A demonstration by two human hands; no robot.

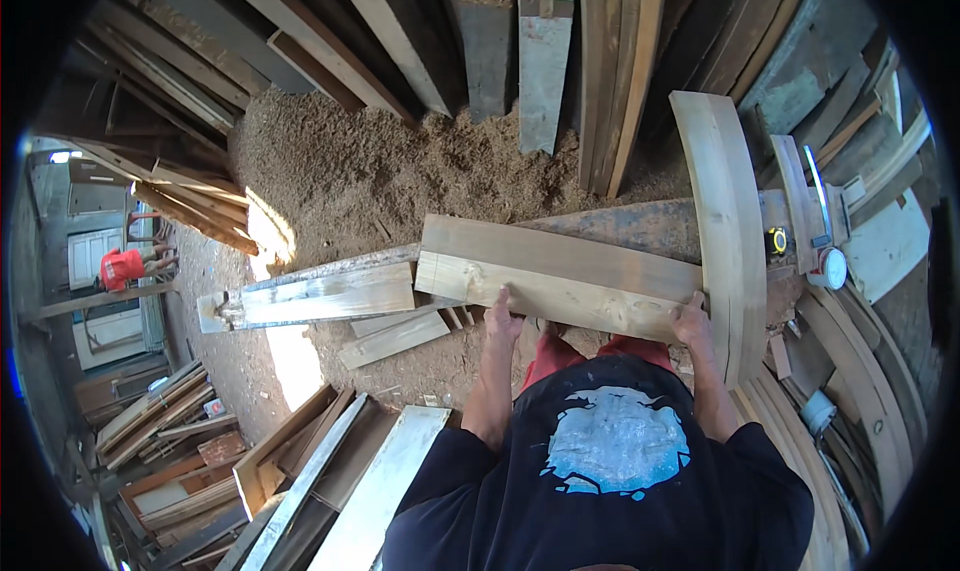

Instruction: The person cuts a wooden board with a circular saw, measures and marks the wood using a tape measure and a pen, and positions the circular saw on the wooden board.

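Left hand point(503, 306) lay flat on the near edge of a pale plank point(560, 276), fingers spread over the wood and pressing down, not pinching anything. Beyond that hand a second board of the same colour sat flush against the plank's far edge, both resting on a long dark beam point(620, 226) above a heap of sawdust point(350, 171). Left of the hand, a narrower strip point(310, 299) lay end to end with the plank, just short of it. Right hand point(692, 316) gripped the plank's other end, fingers curled over the edge, though whether the thumb went underneath could not be made out. Just right of that hand a curved timber piece point(725, 231) stood across the plank's end. By the look of it, the plank was set in place and being steadied; no cut or mark showed on it yet.
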